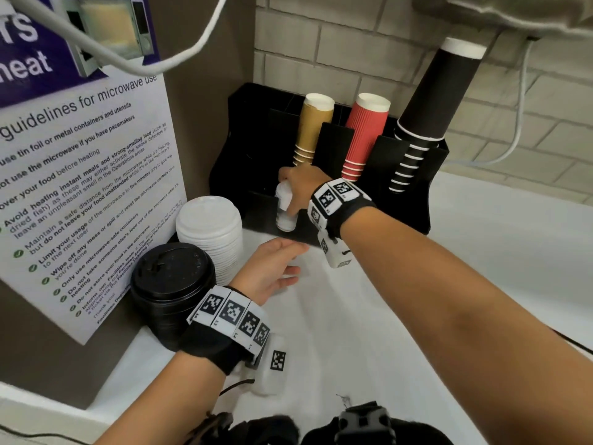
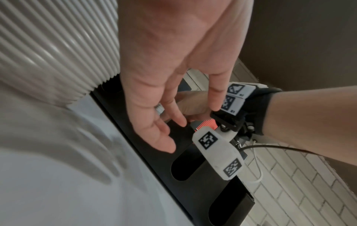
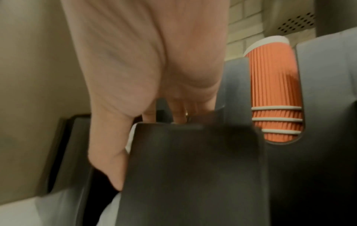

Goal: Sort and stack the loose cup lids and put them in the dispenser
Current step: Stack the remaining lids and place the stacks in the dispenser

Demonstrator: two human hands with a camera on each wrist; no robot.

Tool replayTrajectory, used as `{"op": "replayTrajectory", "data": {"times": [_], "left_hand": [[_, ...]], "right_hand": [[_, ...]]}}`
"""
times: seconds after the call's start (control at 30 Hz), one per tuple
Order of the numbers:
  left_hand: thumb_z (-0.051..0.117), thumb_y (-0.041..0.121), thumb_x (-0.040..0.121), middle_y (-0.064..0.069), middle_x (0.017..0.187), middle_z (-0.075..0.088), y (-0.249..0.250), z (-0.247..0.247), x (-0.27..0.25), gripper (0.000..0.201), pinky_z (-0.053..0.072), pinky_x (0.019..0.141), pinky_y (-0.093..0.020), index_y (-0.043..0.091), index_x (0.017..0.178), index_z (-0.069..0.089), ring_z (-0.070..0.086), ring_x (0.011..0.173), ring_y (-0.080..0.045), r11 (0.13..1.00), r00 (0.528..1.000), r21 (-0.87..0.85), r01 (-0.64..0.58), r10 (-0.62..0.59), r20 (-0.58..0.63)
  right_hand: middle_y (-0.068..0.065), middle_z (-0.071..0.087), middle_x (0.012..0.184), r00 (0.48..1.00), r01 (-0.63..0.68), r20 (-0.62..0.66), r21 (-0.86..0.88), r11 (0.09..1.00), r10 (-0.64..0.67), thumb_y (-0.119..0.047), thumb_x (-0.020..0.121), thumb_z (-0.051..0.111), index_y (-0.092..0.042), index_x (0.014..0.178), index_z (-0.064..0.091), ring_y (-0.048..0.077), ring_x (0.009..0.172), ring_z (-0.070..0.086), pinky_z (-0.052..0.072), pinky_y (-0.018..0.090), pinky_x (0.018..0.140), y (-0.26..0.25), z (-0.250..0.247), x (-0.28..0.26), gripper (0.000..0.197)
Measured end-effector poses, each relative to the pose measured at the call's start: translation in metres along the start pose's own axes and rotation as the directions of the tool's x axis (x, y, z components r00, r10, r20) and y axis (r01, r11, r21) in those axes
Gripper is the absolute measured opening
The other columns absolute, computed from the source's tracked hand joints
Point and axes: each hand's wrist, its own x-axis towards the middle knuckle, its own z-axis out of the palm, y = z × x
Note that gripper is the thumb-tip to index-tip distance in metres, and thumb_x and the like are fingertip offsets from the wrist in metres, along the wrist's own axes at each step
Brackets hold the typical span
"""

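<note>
Head view looks down; both close wrist views share the black dispenser (image 2: 154,154).

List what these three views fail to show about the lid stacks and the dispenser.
- Small white lids: count hidden by the right hand in the head view.
- Right fingers: tips hidden behind the dispenser wall; view blurred.
- Black lids: base hidden by the left hand's wristband.
- White lids: top cut off by the left wrist view's edge.
</note>
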Motion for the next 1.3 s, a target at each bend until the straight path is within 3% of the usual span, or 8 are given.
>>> {"op": "replayTrajectory", "data": {"times": [0.2,0.43,0.6,0.73,0.9,0.97,1.13,1.3], "left_hand": [[0.067,0.027,0.090,-0.001,0.100,0.057,-0.001,0.001,0.000,0.008,0.054,0.069,-0.026,0.020,0.094,0.064,0.062,0.086,-0.018,0.999,1.000,0.025,0.026,-0.027,0.010],[0.065,0.026,0.091,-0.001,0.099,0.058,0.000,0.003,-0.002,0.005,0.053,0.068,-0.025,0.022,0.094,0.064,0.061,0.085,-0.018,0.999,0.999,0.023,0.027,-0.027,0.020],[0.065,0.026,0.090,-0.002,0.100,0.058,-0.001,0.002,-0.001,0.008,0.053,0.071,-0.027,0.020,0.097,0.064,0.062,0.086,-0.019,1.000,1.000,0.010,0.022,-0.022,0.020],[0.065,0.024,0.090,-0.004,0.099,0.058,-0.001,0.002,-0.001,0.007,0.053,0.071,-0.029,0.020,0.095,0.065,0.062,0.085,-0.021,1.000,1.000,0.006,0.014,-0.015,0.019],[0.063,0.026,0.092,-0.001,0.102,0.060,0.002,0.001,-0.003,0.004,0.052,0.078,-0.033,0.023,0.094,0.065,0.062,0.086,-0.018,0.998,0.999,0.036,-0.044,0.042,0.033],[0.060,0.025,0.094,0.001,0.102,0.063,0.003,0.000,-0.004,0.007,0.051,0.077,-0.031,0.024,0.097,0.066,0.063,0.086,-0.016,0.995,0.995,0.037,-0.093,0.092,0.048],[0.058,0.024,0.096,0.000,0.101,0.064,0.008,0.001,-0.006,0.012,0.050,0.070,-0.027,0.020,0.103,0.065,0.064,0.083,-0.015,0.989,0.986,-0.001,-0.149,0.149,0.081],[0.059,0.027,0.094,0.002,0.099,0.066,0.007,0.004,-0.006,0.013,0.052,0.072,-0.027,0.021,0.103,0.066,0.067,0.084,-0.015,0.988,0.982,0.000,-0.155,0.154,0.112]], "right_hand": [[0.010,0.050,0.095,0.998,-0.062,-0.004,-0.121,0.991,0.062,-0.015,0.072,0.075,-0.011,0.127,0.046,0.032,0.101,0.058,0.042,0.034,0.066,-0.010,0.010,0.006,0.063],[0.014,0.055,0.124,0.997,-0.079,-0.025,-0.220,0.972,0.075,-0.021,0.089,0.061,-0.008,0.137,0.037,0.031,0.118,0.047,0.036,0.035,0.073,-0.017,0.023,0.000,0.055],[0.015,0.037,0.135,0.997,-0.077,0.014,-0.230,0.970,0.082,-0.013,0.082,0.070,-0.004,0.133,0.042,0.032,0.115,0.049,0.045,0.038,0.074,-0.024,0.024,-0.010,0.059],[0.012,0.047,0.126,0.998,-0.022,0.043,-0.251,0.968,0.034,-0.029,0.074,0.077,-0.006,0.132,0.043,0.029,0.114,0.050,0.046,0.036,0.081,-0.022,0.024,-0.022,0.071],[0.016,0.047,0.128,0.992,-0.009,-0.122,0.128,0.992,0.025,-0.035,0.080,0.073,-0.007,0.133,0.047,0.032,0.119,0.045,0.039,0.031,0.096,-0.004,-0.005,-0.062,0.066],[0.013,0.052,0.126,0.969,-0.025,-0.226,0.303,0.953,0.097,-0.034,0.081,0.073,-0.009,0.131,0.052,0.024,0.116,0.051,0.038,0.021,0.090,0.014,-0.018,-0.093,0.060],[0.004,0.058,0.121,0.902,-0.272,-0.177,0.474,0.837,0.393,-0.035,0.084,0.070,-0.017,0.124,0.059,0.009,0.100,0.049,0.035,0.021,0.083,0.066,-0.020,-0.179,0.045],[0.004,0.044,0.130,0.838,-0.522,0.065,0.385,0.761,0.542,-0.048,0.069,0.080,-0.036,0.134,0.046,0.024,0.117,0.046,0.042,0.038,0.098,0.088,0.004,-0.227,0.074]]}}
